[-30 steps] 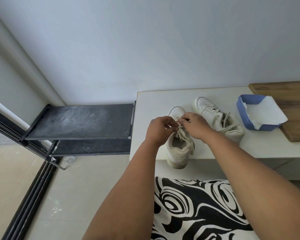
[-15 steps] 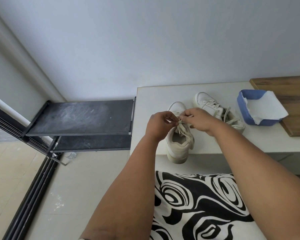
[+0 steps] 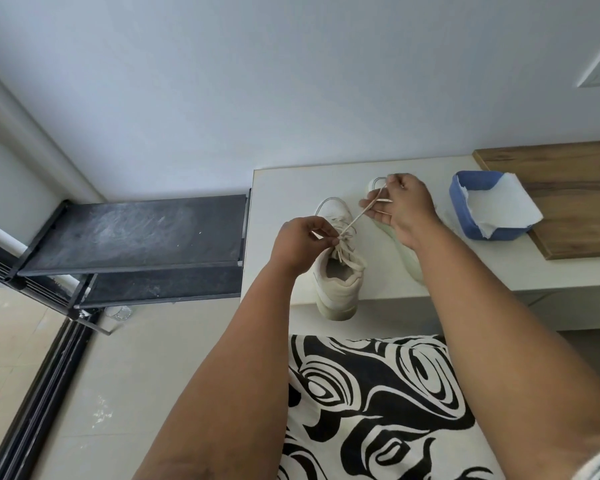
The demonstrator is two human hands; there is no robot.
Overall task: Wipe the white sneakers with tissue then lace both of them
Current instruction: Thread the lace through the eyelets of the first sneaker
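Observation:
A white sneaker (image 3: 336, 282) stands on the white table (image 3: 291, 188), its heel over the near edge and its toe pointing away. My left hand (image 3: 300, 244) pinches the lace at the top eyelets. A cream lace end (image 3: 362, 211) runs taut from there up to my right hand (image 3: 404, 206), which holds it between its fingers. The second white sneaker (image 3: 409, 258) lies to the right, mostly hidden behind my right hand and forearm.
A blue tub with white tissue (image 3: 492, 209) sits at the right, partly on a wooden board (image 3: 568, 188). A dark metal shelf rack (image 3: 132, 233) stands left of the table. My lap in black-and-white patterned cloth (image 3: 371, 403) is below.
My right hand has drawn away from the left, up and to the right, pulling a lace end taut. My left hand stays at the eyelets. The view has tilted slightly.

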